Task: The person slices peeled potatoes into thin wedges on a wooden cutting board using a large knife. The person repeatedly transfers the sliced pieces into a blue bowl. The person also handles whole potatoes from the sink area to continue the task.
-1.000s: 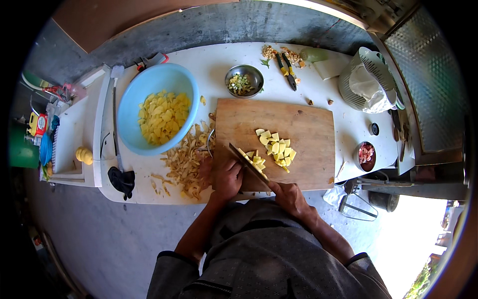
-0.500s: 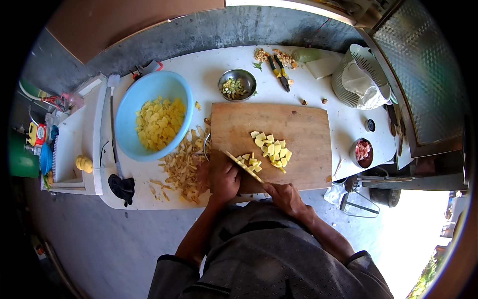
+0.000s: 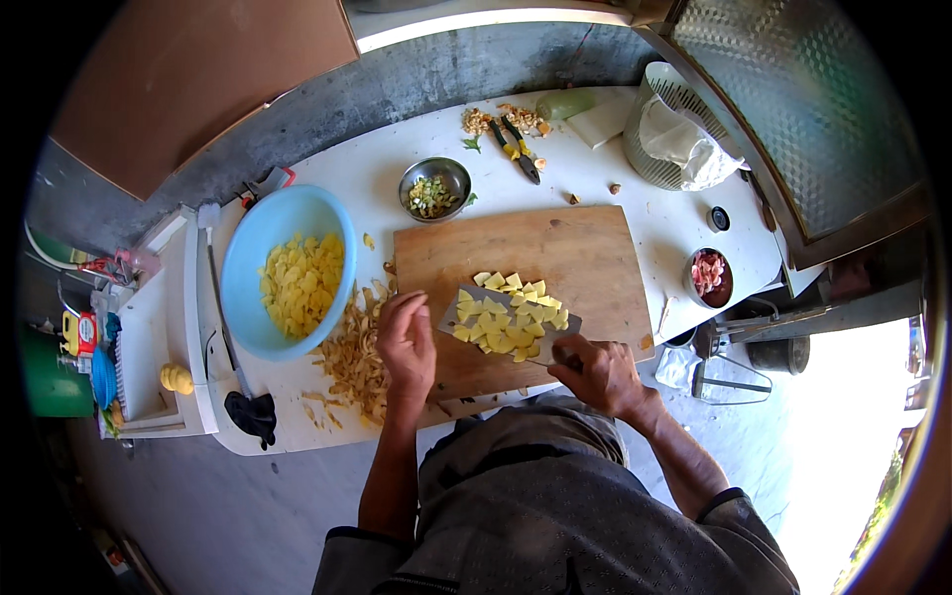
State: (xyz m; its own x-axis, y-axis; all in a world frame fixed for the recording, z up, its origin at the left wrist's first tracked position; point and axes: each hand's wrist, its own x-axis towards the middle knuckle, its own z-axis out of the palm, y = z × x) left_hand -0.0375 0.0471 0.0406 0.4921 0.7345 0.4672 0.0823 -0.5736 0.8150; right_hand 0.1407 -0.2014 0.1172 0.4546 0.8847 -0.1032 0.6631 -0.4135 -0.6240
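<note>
My right hand (image 3: 598, 373) grips the handle of a cleaver (image 3: 568, 328), whose blade lies flat, low over the wooden cutting board (image 3: 535, 241). Cut pale-yellow potato pieces (image 3: 506, 327) are spread over the blade. More pieces (image 3: 511, 283) lie just beyond the blade's far edge. At the board's left edge my left hand (image 3: 407, 342) is raised, palm turned toward the blade, fingers loosely bent and apart from the thumb. Nothing is in it. Some of the board's near side is hidden by the blade and the pieces.
Left of the board stand a light-blue basin (image 3: 228, 273) of potato slices and a heap of peelings (image 3: 352, 362). Beyond it are a metal bowl (image 3: 456, 174) of chopped greens and pliers (image 3: 516, 151). A bowl of meat (image 3: 708, 273) and a basket (image 3: 645, 139) stand at right.
The cleaver has turned from edge-down to flat, and potato pieces now lie on its blade. My left hand has lifted from beside the blade and turned. The whole view has shifted slightly.
</note>
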